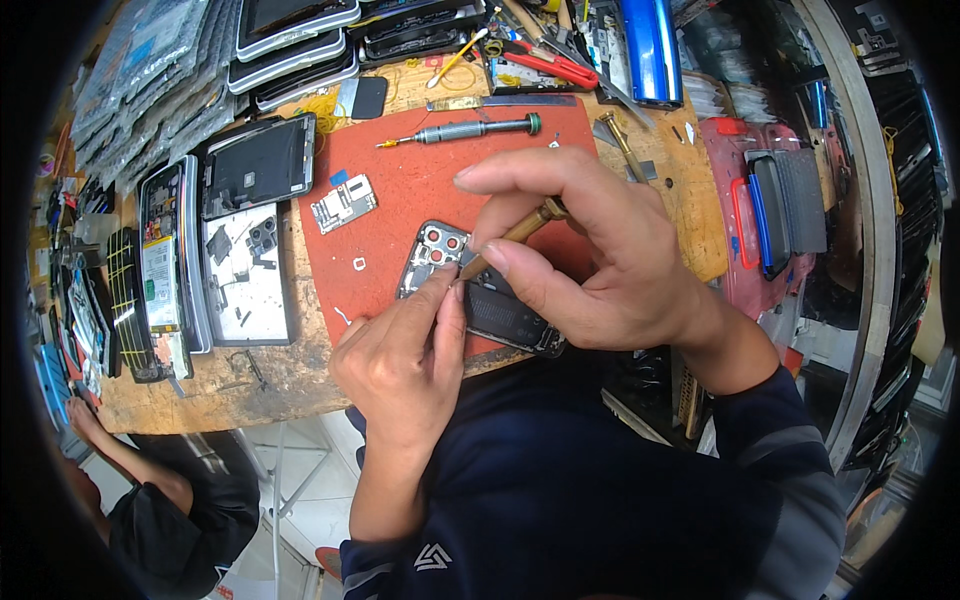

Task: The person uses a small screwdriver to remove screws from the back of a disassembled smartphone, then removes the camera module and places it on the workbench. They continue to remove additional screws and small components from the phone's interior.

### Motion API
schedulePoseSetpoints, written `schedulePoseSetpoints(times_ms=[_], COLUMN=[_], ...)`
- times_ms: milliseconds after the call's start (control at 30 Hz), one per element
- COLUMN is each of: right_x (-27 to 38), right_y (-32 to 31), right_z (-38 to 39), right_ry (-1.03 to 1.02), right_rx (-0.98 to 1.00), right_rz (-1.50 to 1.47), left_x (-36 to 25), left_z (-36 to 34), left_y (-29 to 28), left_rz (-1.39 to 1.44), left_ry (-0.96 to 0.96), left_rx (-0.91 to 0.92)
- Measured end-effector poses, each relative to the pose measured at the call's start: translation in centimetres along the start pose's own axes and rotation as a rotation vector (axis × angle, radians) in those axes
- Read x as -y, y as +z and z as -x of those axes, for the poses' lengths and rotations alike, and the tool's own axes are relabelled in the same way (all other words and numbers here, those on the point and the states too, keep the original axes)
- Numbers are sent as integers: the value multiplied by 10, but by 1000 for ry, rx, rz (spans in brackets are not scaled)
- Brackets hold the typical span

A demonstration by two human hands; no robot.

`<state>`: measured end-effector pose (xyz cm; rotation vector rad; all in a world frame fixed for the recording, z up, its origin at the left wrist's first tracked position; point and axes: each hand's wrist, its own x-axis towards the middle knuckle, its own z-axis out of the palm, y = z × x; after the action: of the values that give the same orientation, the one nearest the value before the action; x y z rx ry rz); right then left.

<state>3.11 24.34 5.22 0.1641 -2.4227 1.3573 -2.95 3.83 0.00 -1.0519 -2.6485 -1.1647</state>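
Note:
An opened phone housing (515, 322) lies tilted on the red mat (385, 135), its camera rings at the far left corner. My right hand (610, 255) holds a slim brass-coloured screwdriver (523, 228) between thumb and fingers, angled down to the left. Its tip is at the housing, beside my left fingertips. My left hand (405, 345) rests at the housing's left edge with index finger and thumb drawn close together; what they pinch, if anything, is too small to make out. A bare circuit board (342, 203) lies left of the housing.
Beyond the housing lies a grey screwdriver (470, 131). Phone parts fill a white tray (275, 305) at left. Stacked tablets (290, 70), red-handled pliers (555, 65) and a blue cylinder (652, 50) line the back. Another person's hand (85, 420) shows at lower left.

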Motion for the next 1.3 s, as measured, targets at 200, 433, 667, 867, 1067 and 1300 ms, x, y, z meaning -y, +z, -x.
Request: schedulePoseSetpoints(times_ms=[200, 433, 667, 867, 1067, 1300], right_x=[-1, 0, -2, -6, -9, -9], right_y=[0, 0, -2, 3, 9, 10], right_z=[-2, -2, -2, -2, -1, -6], right_ry=[-58, -51, -109, -136, -178, -208], right_rx=[-13, -20, -42, -30, -49, -10], right_rz=[46, 28, 137, 179, 167, 199], left_x=[1, 0, 0, -1, -1, -1], left_z=[0, 1, 0, -1, -1, -1], left_y=[1, -1, 0, 0, -2, -1], left_rz=[4, 13, 19, 20, 13, 10], left_ry=[11, -26, -5, 1, 4, -1], left_rx=[-9, 28, 18, 7, 14, 13])
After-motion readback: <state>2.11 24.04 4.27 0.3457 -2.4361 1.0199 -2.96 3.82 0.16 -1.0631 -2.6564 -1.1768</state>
